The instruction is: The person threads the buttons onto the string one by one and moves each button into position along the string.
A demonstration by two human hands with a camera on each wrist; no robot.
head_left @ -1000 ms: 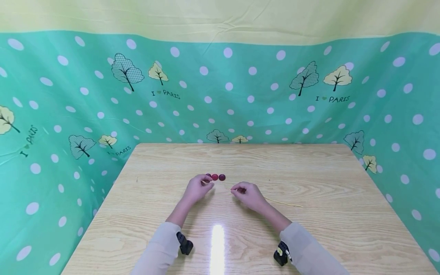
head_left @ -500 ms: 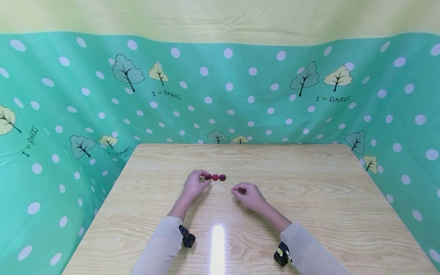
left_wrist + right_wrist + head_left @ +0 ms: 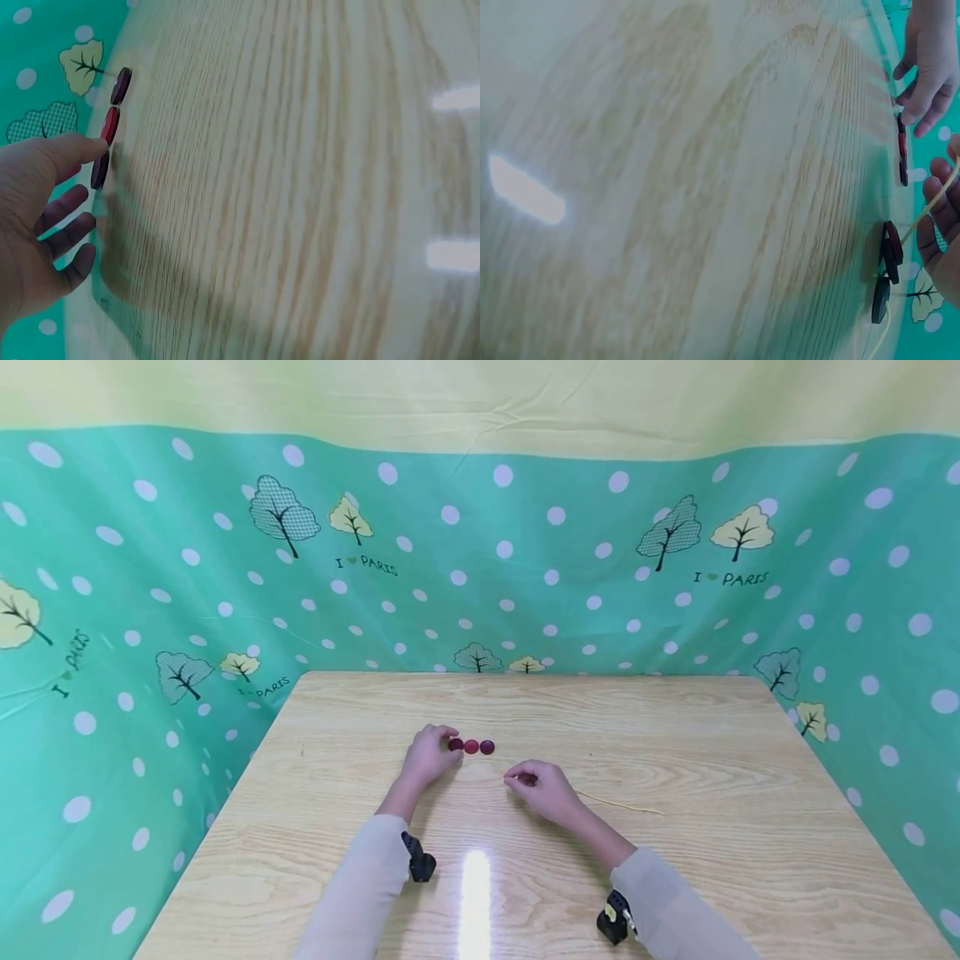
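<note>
Three flat round discs lie in a row on the table: a dark purple disc (image 3: 456,744) at the left, a red disc (image 3: 471,747) in the middle, and another dark purple disc (image 3: 487,747) at the right. My left hand (image 3: 431,755) is at the left disc, its thumb and forefinger spread on either side; the thumb tip (image 3: 99,147) appears to touch it. My right hand (image 3: 546,788) pinches a yellow cord (image 3: 934,196). Below that hand, several dark and reddish discs (image 3: 881,300) hang along the cord, apparently threaded; the hand hides them in the head view.
The wooden table (image 3: 675,727) carries the cord's loose tail (image 3: 622,805), which trails right from under my right hand. A green dotted curtain (image 3: 420,527) encloses the back and sides. A bright light reflection (image 3: 475,902) shows near the front.
My left hand has moved slightly away from me, uncovering the left dark disc, and its thumb and forefinger have spread around it. The right hand has stayed put with the cord.
</note>
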